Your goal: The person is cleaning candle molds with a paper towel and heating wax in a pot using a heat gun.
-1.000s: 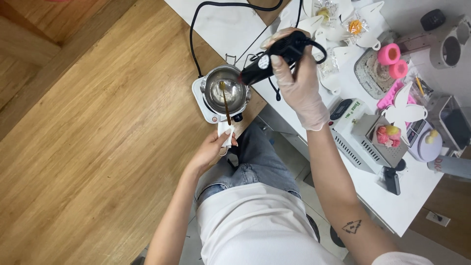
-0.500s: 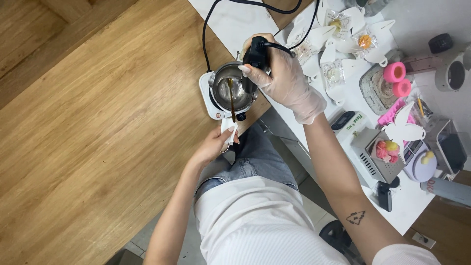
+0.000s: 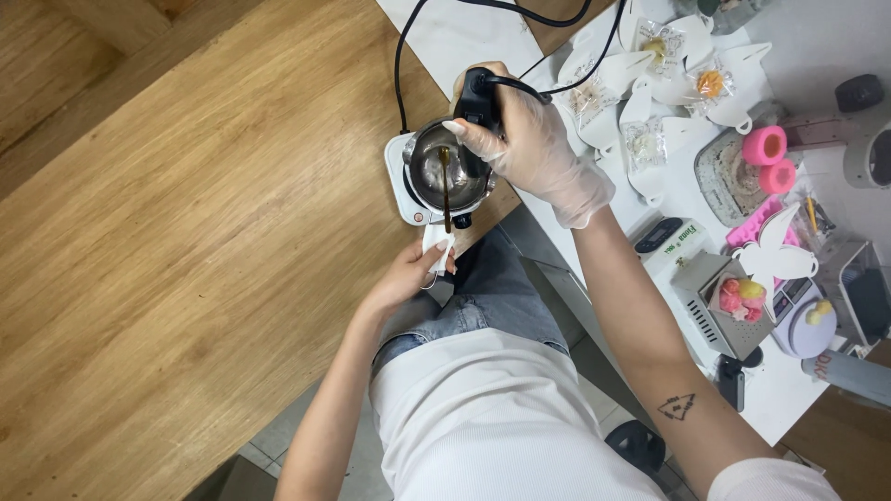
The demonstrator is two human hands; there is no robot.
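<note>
Since a second ago you have swung the black heat tool (image 3: 478, 116) down from above the table edge, and its nozzle now points into the steel pot (image 3: 449, 172). Your gloved right hand (image 3: 524, 148) is wrapped tight around the tool's handle, directly over the pot's far rim, with the black cord (image 3: 401, 56) trailing away beyond the pot. Sitting on a small white hot plate (image 3: 401, 190), the pot holds a brown stick (image 3: 445, 190) that leans out over its near rim. Just below the pot, your bare left hand (image 3: 408, 276) pinches a white cloth (image 3: 436, 246) wrapped round the pot handle. Right of the pot, on the white table (image 3: 682, 190), lie white cut-out shapes (image 3: 640, 93), and farther right pink moulds (image 3: 770, 153).
</note>
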